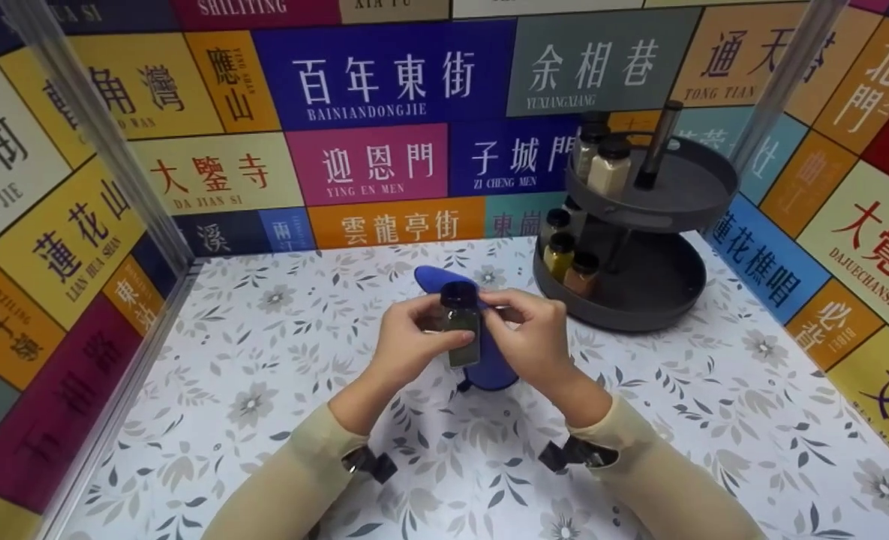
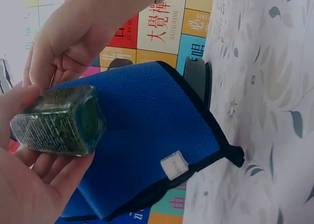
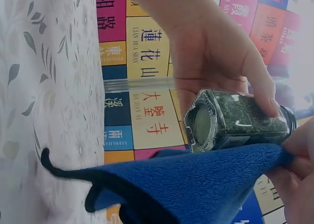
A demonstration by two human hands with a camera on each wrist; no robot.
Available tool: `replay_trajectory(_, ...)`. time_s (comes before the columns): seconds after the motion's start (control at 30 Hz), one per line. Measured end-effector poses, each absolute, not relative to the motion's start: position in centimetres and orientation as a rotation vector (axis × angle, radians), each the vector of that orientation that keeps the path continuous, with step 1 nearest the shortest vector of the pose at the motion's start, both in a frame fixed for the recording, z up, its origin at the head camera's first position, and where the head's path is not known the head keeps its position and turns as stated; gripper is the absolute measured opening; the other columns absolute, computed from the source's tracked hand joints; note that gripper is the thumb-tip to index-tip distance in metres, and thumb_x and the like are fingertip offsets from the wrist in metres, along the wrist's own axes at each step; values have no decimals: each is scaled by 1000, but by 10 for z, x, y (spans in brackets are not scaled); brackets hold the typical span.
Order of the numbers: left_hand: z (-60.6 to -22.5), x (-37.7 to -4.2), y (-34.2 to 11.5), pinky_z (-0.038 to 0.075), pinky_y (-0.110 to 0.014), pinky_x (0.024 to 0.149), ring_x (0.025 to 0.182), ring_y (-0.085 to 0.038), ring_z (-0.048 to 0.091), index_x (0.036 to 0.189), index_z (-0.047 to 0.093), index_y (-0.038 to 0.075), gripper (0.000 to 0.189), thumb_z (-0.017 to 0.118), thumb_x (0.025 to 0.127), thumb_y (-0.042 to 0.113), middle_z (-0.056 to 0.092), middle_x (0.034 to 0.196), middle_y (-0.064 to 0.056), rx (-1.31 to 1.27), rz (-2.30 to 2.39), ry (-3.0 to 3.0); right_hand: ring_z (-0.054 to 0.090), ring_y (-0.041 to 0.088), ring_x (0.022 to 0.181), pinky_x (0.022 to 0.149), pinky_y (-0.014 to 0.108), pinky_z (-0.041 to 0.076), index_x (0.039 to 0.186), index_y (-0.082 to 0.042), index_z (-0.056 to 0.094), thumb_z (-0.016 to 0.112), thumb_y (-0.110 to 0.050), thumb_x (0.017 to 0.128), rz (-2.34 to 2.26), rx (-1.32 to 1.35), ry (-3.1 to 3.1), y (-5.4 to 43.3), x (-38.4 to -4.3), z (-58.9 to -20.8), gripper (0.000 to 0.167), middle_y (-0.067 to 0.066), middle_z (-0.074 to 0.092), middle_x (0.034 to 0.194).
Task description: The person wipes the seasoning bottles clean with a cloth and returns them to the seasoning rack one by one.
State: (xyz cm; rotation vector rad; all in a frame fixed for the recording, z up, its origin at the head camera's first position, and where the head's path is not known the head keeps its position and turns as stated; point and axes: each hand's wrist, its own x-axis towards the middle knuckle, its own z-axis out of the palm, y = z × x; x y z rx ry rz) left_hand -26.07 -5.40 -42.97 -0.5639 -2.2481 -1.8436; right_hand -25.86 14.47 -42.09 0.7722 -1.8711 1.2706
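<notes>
In the head view my left hand (image 1: 412, 337) grips a clear jar of green dried herbs (image 1: 461, 341) with a black lid, held upright above the table. The left wrist view shows the jar's bottom (image 2: 89, 118) and a printed label on its side. Beside the jar, my right hand (image 1: 530, 334) pinches a blue cloth (image 1: 495, 364) near the lid. The cloth (image 3: 196, 184) hangs down from those fingers, touching or very near the jar's side. It has a dark edge and a small white tag (image 2: 174, 165).
A dark two-tier round rack (image 1: 650, 300) stands at the back right. Several black-lidded jars, among them a pale one (image 1: 608, 169) and a yellow one (image 1: 559, 256), stand on its left side. Panels with printed characters surround the floral-patterned tabletop (image 1: 264, 352).
</notes>
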Motion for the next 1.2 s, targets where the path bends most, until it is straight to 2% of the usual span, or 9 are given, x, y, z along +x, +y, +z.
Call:
replay_trajectory(0.2,-425,-262,-61,63,-34,83,88,-17,74,120,81,16,44,93,79,24,80,96,-4,-495,-1742,-2216,81,27,84,76,23,62,99,-3,84,79,11,82,1021,854,-1773,139,-253,-421,23,14,83,97)
replay_trajectory(0.43,-423,-265,-64,60,-29,76,81,-18,72,116,82,13,38,92,79,18,77,89,-6,-634,-1867,-2223,80,24,79,76,15,60,99,-3,84,76,15,84,1171,819,-1752,141,-257,-422,25,14,82,97)
replay_trajectory(0.63,-420,-265,-70,60,-28,78,82,-17,71,118,81,10,38,91,82,15,78,89,-4,-553,-1928,-2111,80,23,77,72,20,62,99,-3,84,77,14,82,1095,869,-1757,133,-257,-432,25,13,82,95)
replay_trajectory(0.8,-413,-267,-77,56,-27,70,75,-16,65,110,82,8,30,90,82,15,74,83,-5,-457,-1941,-2035,79,22,77,70,24,63,97,-3,83,77,15,79,1048,931,-1796,128,-256,-440,27,10,83,93)
replay_trajectory(1.0,-411,-268,-78,62,-29,78,84,-17,74,115,81,7,34,89,83,14,80,94,-8,-406,-1991,-2018,80,21,79,71,24,64,95,-4,84,76,15,77,1076,930,-1832,127,-255,-445,28,9,83,93)
replay_trajectory(1.2,-418,-266,-70,60,-28,72,80,-18,73,112,83,14,33,92,81,17,79,90,-7,-440,-1868,-2142,79,20,74,70,21,62,96,-3,84,76,14,80,1143,864,-1828,131,-256,-439,24,11,82,90)
